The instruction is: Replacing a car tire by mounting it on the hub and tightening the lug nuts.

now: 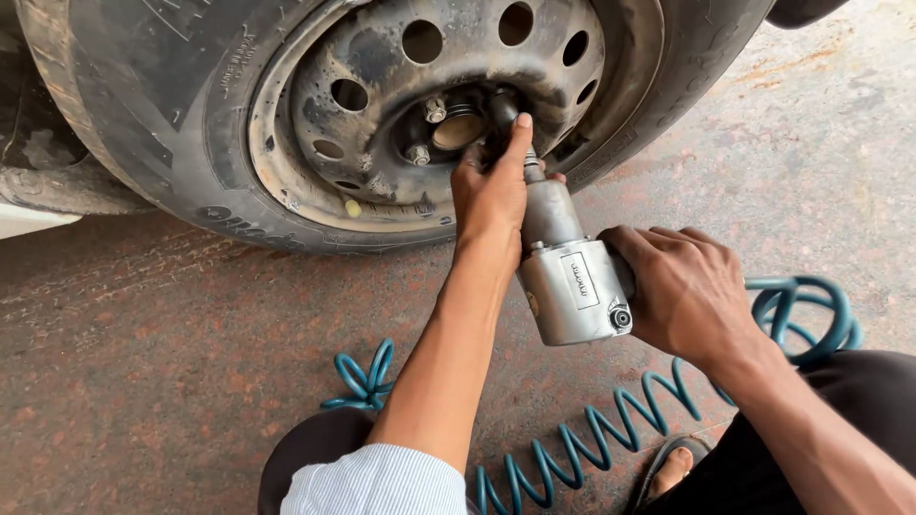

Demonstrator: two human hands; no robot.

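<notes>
A grey metal air impact wrench (570, 277) points up at the hub of a black steel car wheel (382, 105). My left hand (491, 186) wraps around the wrench's front barrel, its thumb stretched toward the dark socket (500, 107) that sits at a lug position on the hub. My right hand (679, 291) grips the wrench's rear body and handle. Two lug nuts (426, 133) show on the left side of the hub, beside the centre cap (456, 131).
A coiled teal air hose (611, 424) runs across the reddish concrete floor from the wrench to loops at right (806, 305). The worn tyre (143, 105) fills the upper left. My knees (315, 453) and a sandalled foot (671, 469) are at the bottom.
</notes>
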